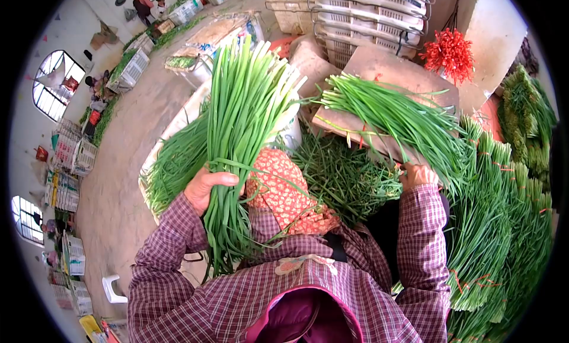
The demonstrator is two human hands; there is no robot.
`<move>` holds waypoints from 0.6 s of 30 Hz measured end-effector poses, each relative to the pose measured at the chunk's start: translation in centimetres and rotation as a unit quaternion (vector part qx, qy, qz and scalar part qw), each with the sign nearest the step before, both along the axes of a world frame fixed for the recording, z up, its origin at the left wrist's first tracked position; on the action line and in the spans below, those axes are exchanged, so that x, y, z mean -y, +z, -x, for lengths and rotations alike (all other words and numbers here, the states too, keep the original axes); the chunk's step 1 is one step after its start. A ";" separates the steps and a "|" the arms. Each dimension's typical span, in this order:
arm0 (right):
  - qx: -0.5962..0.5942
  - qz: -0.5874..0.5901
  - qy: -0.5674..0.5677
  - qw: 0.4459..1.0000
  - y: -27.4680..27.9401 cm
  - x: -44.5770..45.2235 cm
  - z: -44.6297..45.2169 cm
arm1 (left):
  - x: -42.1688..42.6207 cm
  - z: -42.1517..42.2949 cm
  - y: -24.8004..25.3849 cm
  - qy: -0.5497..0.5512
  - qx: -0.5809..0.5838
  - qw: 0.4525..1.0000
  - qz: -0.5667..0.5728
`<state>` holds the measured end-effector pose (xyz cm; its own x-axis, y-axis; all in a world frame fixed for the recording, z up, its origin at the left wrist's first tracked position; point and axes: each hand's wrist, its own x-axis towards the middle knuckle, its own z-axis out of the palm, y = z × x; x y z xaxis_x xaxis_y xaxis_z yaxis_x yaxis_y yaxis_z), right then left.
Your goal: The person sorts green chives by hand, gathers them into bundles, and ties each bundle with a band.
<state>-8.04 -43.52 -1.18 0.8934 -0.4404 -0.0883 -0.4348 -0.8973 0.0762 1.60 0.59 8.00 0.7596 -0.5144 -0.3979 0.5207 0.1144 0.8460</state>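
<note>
"Gripping a long bunch of greens, the left hand has its fingers wrapped round the leaves and its thumb across them. From my remote seat, I see the bunch in front of the wearer, left of centre, pale stem ends pointing away and leaf tips trailing towards the lap."

"And the right hand?"

"I see its fingers curled at the leafy side of a second pile of greens. I can't tell how tightly they close, or whether they hold anything."

"What does that pile rest on?"

"A brown board. Loose leaves lie below it, beside a red flowered cloth near the wearer's lap."

"Further out?"

"To the right, I have tied bundles of greens heaped up. Beyond the board are stacked white crates and a cluster of bright red strips. Far left, a white stool stands on the floor, and an arched window lights the wall."
</note>
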 end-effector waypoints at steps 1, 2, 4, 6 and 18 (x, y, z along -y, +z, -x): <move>-0.007 -0.056 0.005 0.998 0.7 -0.3 -0.1 | 0.3 0.2 -0.1 0.000 0.010 1.000 0.000; 0.085 -0.117 0.057 0.988 0.7 -0.7 -0.4 | 0.7 0.5 -0.1 0.005 0.010 1.000 -0.010; 0.244 -0.285 0.148 0.915 1.0 -1.4 -0.8 | 1.9 0.9 -0.1 0.006 0.011 1.000 -0.021; 0.307 -0.473 0.191 0.804 3.4 -4.3 -2.0 | 3.7 1.4 -0.2 -0.007 0.004 1.000 0.007; 0.581 -0.522 0.085 0.619 9.6 -9.9 -5.5 | 10.7 5.0 -0.7 -0.055 0.153 0.986 -0.037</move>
